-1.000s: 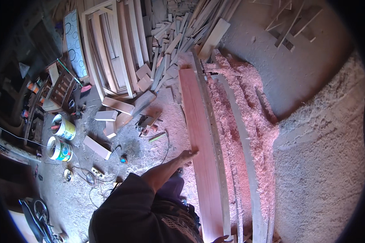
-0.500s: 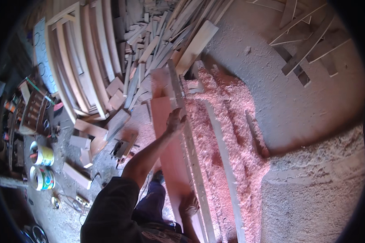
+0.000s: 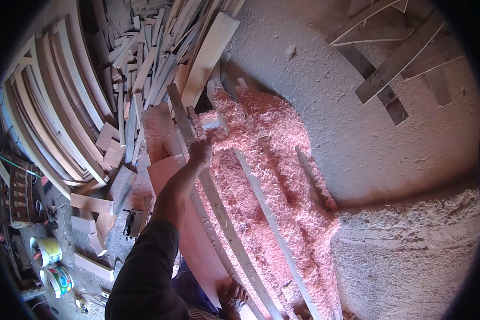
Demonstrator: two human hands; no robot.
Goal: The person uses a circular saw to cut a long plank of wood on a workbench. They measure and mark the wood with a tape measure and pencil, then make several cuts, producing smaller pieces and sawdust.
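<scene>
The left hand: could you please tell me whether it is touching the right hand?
Apart: the head view shows the left hand by the plank, the right hand much lower in the picture, and a wide gap between them.

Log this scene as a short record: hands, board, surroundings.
Left hand: at the grey wooden rail, grip unclear
Right hand: at the near end of the reddish board, grip unclear
Board position: lengthwise, left of the rail
Right of rail: pink wood shavings
Far left: wooden frames
Lower left: two buckets
</scene>
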